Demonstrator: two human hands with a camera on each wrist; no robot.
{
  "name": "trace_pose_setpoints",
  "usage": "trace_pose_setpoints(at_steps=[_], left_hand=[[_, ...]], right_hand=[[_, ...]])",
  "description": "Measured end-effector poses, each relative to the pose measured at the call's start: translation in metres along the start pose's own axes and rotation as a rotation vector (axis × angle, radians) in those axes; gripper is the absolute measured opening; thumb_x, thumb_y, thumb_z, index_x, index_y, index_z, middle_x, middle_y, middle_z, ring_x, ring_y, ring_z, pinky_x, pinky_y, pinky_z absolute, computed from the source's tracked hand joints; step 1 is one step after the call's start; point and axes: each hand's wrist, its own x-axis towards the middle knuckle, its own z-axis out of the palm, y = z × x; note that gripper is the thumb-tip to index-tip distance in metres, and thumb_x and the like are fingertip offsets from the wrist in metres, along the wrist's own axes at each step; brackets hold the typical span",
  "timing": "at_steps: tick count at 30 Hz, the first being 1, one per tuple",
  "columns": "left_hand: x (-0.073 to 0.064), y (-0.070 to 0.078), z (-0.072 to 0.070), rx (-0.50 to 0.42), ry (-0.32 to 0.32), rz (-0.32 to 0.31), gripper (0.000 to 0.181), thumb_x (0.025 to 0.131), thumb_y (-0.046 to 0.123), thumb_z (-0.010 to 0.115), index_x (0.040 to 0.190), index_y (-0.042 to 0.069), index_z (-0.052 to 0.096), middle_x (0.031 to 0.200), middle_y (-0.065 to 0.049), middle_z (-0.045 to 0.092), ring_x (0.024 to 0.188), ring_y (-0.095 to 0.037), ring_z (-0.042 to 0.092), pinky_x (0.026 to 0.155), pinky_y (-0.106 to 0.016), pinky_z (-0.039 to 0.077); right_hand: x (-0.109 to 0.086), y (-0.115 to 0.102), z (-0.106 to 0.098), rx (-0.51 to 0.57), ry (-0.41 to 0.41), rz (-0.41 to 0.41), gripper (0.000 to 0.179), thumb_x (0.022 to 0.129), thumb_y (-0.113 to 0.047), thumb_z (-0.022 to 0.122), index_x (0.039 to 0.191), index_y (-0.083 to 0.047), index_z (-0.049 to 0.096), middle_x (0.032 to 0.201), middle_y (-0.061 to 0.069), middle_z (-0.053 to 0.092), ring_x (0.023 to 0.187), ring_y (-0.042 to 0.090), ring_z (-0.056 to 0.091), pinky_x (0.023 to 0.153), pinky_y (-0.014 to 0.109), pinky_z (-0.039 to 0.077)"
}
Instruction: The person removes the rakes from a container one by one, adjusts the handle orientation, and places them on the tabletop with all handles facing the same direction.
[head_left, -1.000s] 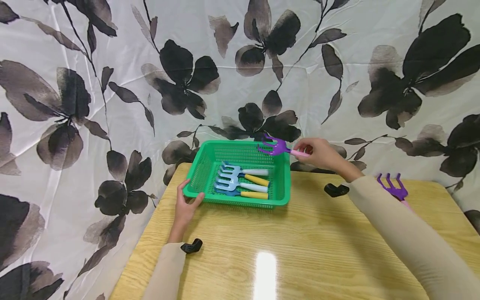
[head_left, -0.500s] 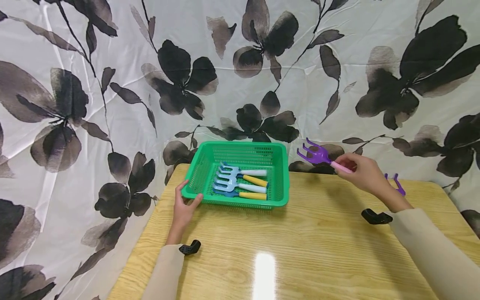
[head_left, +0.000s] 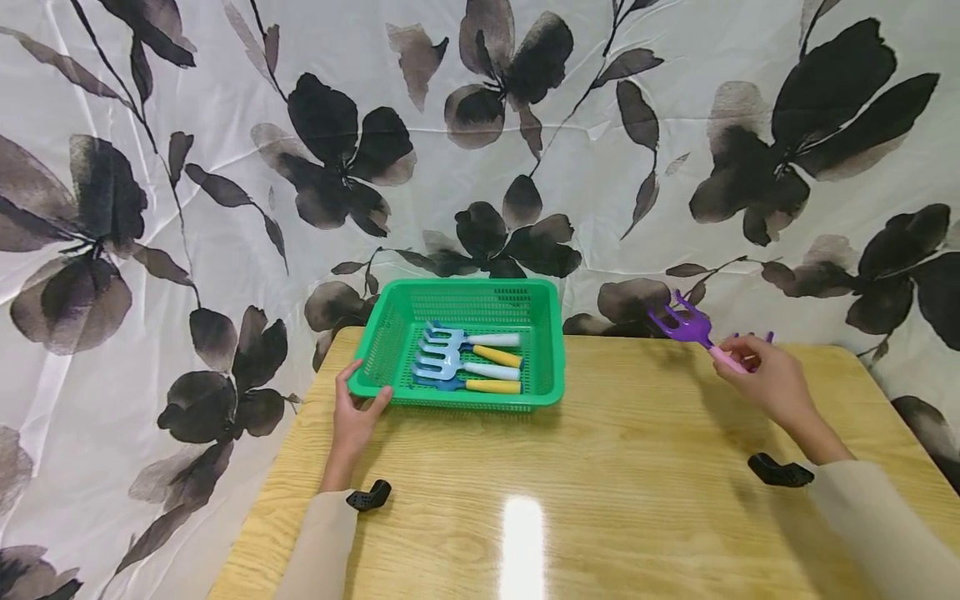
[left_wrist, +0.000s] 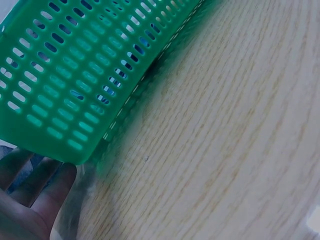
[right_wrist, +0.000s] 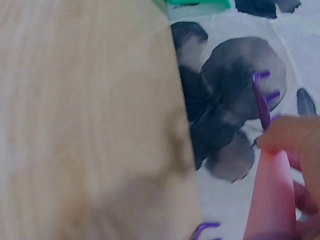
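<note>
My right hand (head_left: 772, 379) pinches the pink handle of a purple hand rake (head_left: 688, 325), held up above the table's right side with its curved tines pointing left and away. In the right wrist view the thumb lies along the pink handle (right_wrist: 272, 200). A second purple rake (right_wrist: 205, 230) lies mostly hidden behind that hand. My left hand (head_left: 354, 423) holds the front left corner of a green plastic basket (head_left: 551, 400), thumb at the front rim, fingers along the left side. Inside lie several hand rakes, light blue with white handles (head_left: 491, 370) and blue with yellow handles (head_left: 493, 387).
The basket stands on a wooden table (head_left: 600, 467) near its back edge. Behind the table hangs a white cloth (head_left: 420, 192) with dark flowers. A bright light reflection (head_left: 522, 542) shows on the tabletop near the front.
My right hand has carried the purple rake from over the basket's right rim out to the right. The left hand stays at the basket corner. The head view has shifted slightly.
</note>
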Motion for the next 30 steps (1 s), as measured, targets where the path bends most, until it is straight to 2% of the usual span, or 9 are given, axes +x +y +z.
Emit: trace_pose_setpoints(at_steps=[4,10,13,18,26,28,30], left_hand=[[0.001,0.003,0.000,-0.014,0.012,0.005,0.076,0.097,0.012,0.071,0.159,0.011,0.027,0.157,-0.022,0.034,0.134,-0.040,0.047,0.107,-0.047,0.040],[0.003,0.004,-0.001,-0.010,0.017,0.003,0.076,0.097,0.011,0.071,0.159,0.011,0.027,0.156,-0.023,0.036,0.130,-0.034,0.049,0.107,-0.045,0.040],[0.003,0.003,-0.001,-0.017,0.023,0.005,0.076,0.097,0.011,0.071,0.159,0.010,0.027,0.155,-0.024,0.037,0.129,-0.034,0.048,0.109,-0.051,0.038],[0.002,0.000,-0.001,-0.024,0.027,0.016,0.076,0.097,0.011,0.071,0.159,0.010,0.027,0.154,-0.023,0.036,0.131,-0.038,0.047,0.111,-0.056,0.035],[-0.001,-0.001,0.002,-0.027,0.028,0.019,0.075,0.097,0.010,0.071,0.158,0.009,0.028,0.154,-0.025,0.036,0.133,-0.041,0.046,0.112,-0.059,0.033],[-0.001,-0.001,0.004,-0.033,0.027,0.014,0.075,0.097,0.010,0.071,0.158,0.009,0.028,0.155,-0.025,0.036,0.133,-0.041,0.046,0.112,-0.057,0.034],[-0.001,-0.001,0.005,-0.031,0.025,0.005,0.075,0.097,0.010,0.071,0.159,0.010,0.028,0.155,-0.024,0.037,0.133,-0.039,0.047,0.110,-0.051,0.037]], right_hand=[[-0.011,0.017,0.007,-0.029,0.030,0.109,0.033,0.090,-0.020,0.077,0.114,0.001,0.070,0.094,0.018,0.070,0.072,-0.002,0.048,0.063,0.025,0.038],[-0.021,0.031,0.016,-0.030,0.041,0.246,0.033,0.093,-0.023,0.072,0.114,0.003,0.068,0.093,0.015,0.066,0.076,0.017,0.052,0.064,0.033,0.036],[-0.022,0.033,0.020,-0.008,0.021,0.302,0.036,0.095,-0.025,0.070,0.117,0.004,0.066,0.098,0.019,0.066,0.084,0.026,0.054,0.066,0.035,0.037],[-0.025,0.032,0.029,0.015,-0.007,0.355,0.040,0.096,-0.025,0.068,0.121,0.005,0.063,0.105,0.026,0.065,0.092,0.036,0.056,0.070,0.039,0.037],[-0.028,0.039,0.039,0.027,-0.008,0.393,0.039,0.096,-0.023,0.065,0.121,0.007,0.061,0.102,0.023,0.064,0.092,0.039,0.056,0.074,0.042,0.036],[-0.029,0.041,0.039,0.029,-0.007,0.397,0.039,0.095,-0.023,0.065,0.120,0.007,0.060,0.101,0.024,0.063,0.092,0.040,0.056,0.074,0.043,0.036],[-0.030,0.042,0.039,0.030,-0.003,0.400,0.038,0.095,-0.022,0.065,0.120,0.007,0.061,0.101,0.024,0.064,0.093,0.040,0.056,0.076,0.044,0.037]])
